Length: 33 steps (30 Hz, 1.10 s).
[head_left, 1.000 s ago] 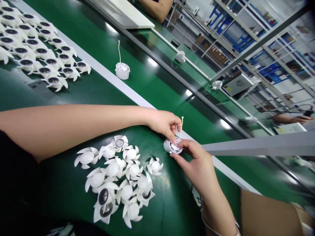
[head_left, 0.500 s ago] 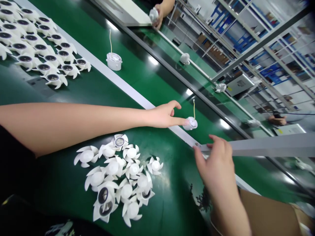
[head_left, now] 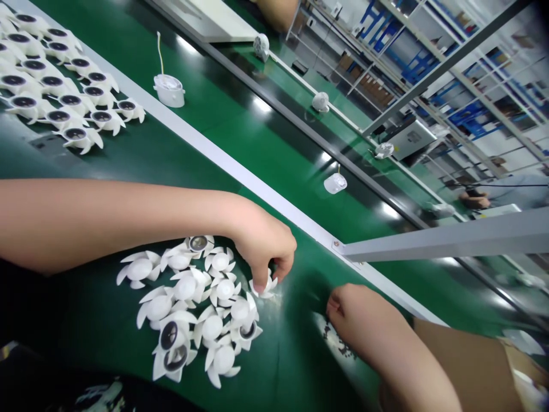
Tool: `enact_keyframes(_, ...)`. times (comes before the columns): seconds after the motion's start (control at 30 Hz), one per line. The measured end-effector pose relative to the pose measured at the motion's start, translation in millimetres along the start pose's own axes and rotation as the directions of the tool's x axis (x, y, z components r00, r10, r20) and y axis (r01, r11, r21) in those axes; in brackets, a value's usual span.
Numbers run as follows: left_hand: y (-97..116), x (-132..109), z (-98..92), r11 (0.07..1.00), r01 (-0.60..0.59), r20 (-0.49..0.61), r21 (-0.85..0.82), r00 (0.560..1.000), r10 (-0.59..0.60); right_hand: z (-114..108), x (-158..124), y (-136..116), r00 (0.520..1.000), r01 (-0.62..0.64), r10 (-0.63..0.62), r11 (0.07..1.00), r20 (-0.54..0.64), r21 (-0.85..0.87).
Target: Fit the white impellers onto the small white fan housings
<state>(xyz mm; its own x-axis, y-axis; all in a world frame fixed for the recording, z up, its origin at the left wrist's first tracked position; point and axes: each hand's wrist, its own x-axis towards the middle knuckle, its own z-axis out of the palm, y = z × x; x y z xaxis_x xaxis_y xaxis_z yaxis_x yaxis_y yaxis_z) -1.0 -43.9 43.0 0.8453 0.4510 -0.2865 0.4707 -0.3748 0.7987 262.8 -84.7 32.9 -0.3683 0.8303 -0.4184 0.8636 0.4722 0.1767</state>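
My left hand [head_left: 268,246] reaches down at the right edge of a loose pile of white fan blades [head_left: 186,286], its thumb and fingers round one white fan blade [head_left: 266,288]. My right hand [head_left: 349,309] is low over the green table [head_left: 295,343], fingers curled in beside a scatter of small dark pieces [head_left: 337,343]; what its fingertips hold, if anything, is hidden. Beyond the pale rail, a white round housing [head_left: 335,183] with a short wire rests on the green belt [head_left: 274,154]. A second white housing [head_left: 170,91] with an upright wire is farther left.
Rows of white fan blades [head_left: 54,86] lie at the upper left. A pale rail [head_left: 240,171] crosses diagonally, joined by a grey metal bar [head_left: 429,237] at the right. Across the belt are more white fan units [head_left: 320,102] and a co-worker's hands [head_left: 475,199].
My left hand has left the housing beyond the rail and come back to a fan blade by the pile. My right hand has dropped to the table and curled. The view has shifted slightly.
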Motion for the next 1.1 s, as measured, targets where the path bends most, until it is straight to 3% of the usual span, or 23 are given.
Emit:
enact_keyframes(0.1,0.2,-0.7,1.2,0.988,-0.147,-0.039,0.046,0.988,0.149,-16.4,1.7,-18.3,0.981,-0.148,0.155,0.987,0.119,-0.067)
enact_keyframes(0.2,-7.2,3.2,1.5,0.939,-0.285,-0.127,0.194,0.942,0.312,-27.9,2.6,-33.6,0.942,-0.261,0.274,0.961,0.194,-0.093)
enact_keyframes(0.37,-24.4,12.3,0.8,0.834,-0.256,-0.295,0.489,0.851,0.435,-30.1,6.5,-36.3,0.919,-0.287,0.307,0.951,0.248,-0.115)
enact_keyframes(0.43,-29.0,13.6,0.9,0.806,-0.245,-0.296,0.539,0.841,0.453,-28.8,8.4,-27.3,0.924,-0.272,0.29,0.957,0.249,-0.103)
enact_keyframes(0.53,-33.2,13.9,0.9,0.826,-0.317,-0.286,0.466,0.829,0.48,-27.4,9.2,-6.5,0.936,-0.234,0.231,0.972,0.267,-0.02)
enact_keyframes(0.7,-39.7,14.6,-2.3,0.852,-0.366,-0.386,0.375,0.774,0.502,-26.2,3.5,16.3,0.932,-0.166,0.11,0.977,0.346,0.135)
enact_keyframes(0.93,-48.4,16.5,-6.4,0.865,-0.337,-0.395,0.372,0.786,0.476,-26.1,1.8,-2.4,0.946,-0.122,0.072,0.983,0.316,0.14)
enact_keyframes(1.1,-48.4,16.0,-6.2,0.874,-0.335,-0.401,0.352,0.79,0.464,-31.6,2.2,-27.1,0.927,-0.232,0.242,0.97,0.288,-0.069)
